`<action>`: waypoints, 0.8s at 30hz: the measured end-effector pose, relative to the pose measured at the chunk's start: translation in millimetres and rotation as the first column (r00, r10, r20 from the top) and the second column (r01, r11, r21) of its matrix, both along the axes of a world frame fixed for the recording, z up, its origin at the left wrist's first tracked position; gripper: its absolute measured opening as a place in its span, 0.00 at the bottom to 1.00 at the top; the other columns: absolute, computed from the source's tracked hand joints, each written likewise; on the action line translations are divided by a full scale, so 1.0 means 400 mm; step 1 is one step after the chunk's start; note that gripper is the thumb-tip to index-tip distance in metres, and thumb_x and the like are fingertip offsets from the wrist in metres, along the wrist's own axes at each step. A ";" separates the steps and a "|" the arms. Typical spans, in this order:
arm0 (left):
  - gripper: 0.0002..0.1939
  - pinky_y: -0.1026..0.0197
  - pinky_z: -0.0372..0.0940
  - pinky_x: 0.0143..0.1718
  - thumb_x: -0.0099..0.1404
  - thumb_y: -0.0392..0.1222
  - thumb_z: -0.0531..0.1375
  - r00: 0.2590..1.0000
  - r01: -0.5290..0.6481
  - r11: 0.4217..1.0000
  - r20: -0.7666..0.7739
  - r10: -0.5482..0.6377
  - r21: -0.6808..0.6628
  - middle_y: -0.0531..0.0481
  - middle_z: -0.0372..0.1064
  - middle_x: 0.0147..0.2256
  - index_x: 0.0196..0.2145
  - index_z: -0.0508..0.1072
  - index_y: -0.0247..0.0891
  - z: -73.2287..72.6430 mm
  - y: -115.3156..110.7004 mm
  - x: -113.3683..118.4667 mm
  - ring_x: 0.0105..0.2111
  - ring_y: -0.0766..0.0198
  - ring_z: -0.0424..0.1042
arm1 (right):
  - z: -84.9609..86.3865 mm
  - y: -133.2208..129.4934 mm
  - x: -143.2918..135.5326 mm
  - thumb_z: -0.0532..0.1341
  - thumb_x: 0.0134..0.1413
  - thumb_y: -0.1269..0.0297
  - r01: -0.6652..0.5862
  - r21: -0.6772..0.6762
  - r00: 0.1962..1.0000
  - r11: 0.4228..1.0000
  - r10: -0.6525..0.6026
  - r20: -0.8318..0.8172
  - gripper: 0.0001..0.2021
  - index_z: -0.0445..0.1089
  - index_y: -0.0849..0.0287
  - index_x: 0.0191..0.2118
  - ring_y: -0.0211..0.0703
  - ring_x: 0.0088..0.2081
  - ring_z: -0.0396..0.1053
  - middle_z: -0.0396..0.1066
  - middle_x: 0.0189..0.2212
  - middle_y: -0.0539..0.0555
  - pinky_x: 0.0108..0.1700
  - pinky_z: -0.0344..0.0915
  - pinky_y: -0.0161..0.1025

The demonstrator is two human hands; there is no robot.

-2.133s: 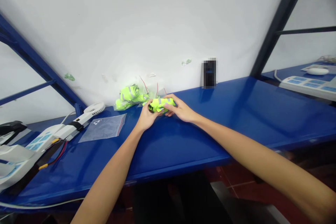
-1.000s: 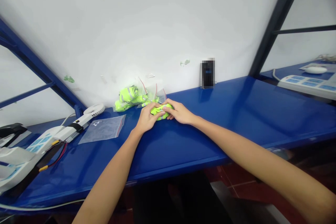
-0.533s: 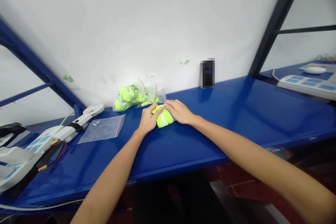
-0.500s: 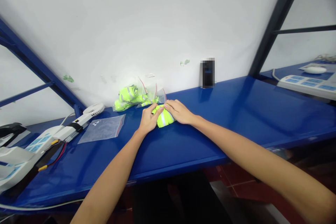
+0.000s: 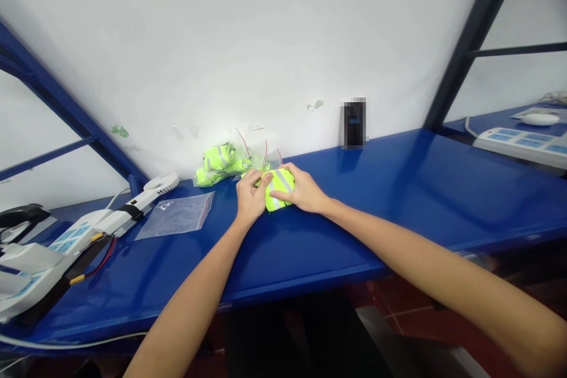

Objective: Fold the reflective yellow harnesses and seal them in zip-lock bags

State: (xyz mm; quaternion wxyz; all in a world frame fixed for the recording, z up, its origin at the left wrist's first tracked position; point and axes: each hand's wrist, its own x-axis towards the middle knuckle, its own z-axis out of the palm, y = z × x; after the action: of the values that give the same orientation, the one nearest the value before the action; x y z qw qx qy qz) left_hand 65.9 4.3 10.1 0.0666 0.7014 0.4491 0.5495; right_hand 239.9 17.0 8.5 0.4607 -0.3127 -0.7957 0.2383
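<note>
A neon-yellow reflective vest (image 5: 280, 182), folded into a small bundle with silvery grey stripes, rests on the blue table. My left hand (image 5: 253, 195) grips its left side, with the thumb on top. From the right, my right hand (image 5: 305, 189) holds it, thumb across the front and fingers over the far edge. Just behind my hands, against the wall, lie several similar neon-yellow bundles (image 5: 219, 157) in clear bags with red zip lines. A flat, clear zip bag (image 5: 177, 215) lies on the table to the left of my left hand.
A white handheld fan (image 5: 162, 184) and white power strips (image 5: 71, 239) occupy the left side, with a red and black cable (image 5: 106, 257) beside them. A pixelated dark object (image 5: 353, 124) stands at the wall. Another power strip (image 5: 527, 140) sits far right.
My right thumb has moved lower on the vest, and my right fingers now reach over its far edge. More of the striped top shows. The view has shifted slightly.
</note>
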 end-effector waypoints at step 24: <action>0.14 0.65 0.60 0.28 0.45 0.45 0.72 0.682 0.492 0.805 0.721 -0.121 -0.331 0.54 0.69 0.23 0.24 0.75 0.34 0.007 0.014 0.009 0.23 0.69 0.65 | -0.023 0.012 0.013 0.65 0.55 0.54 -0.061 0.403 0.992 0.913 0.009 0.129 0.28 0.64 0.59 0.59 0.48 0.44 0.71 0.70 0.44 0.59 0.47 0.70 0.43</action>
State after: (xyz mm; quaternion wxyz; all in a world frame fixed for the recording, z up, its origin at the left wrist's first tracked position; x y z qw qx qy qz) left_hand 69.5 10.0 12.8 0.4971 0.4811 0.3914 0.6068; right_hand 245.1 21.6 -0.7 0.4606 -0.2101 -0.8606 0.0560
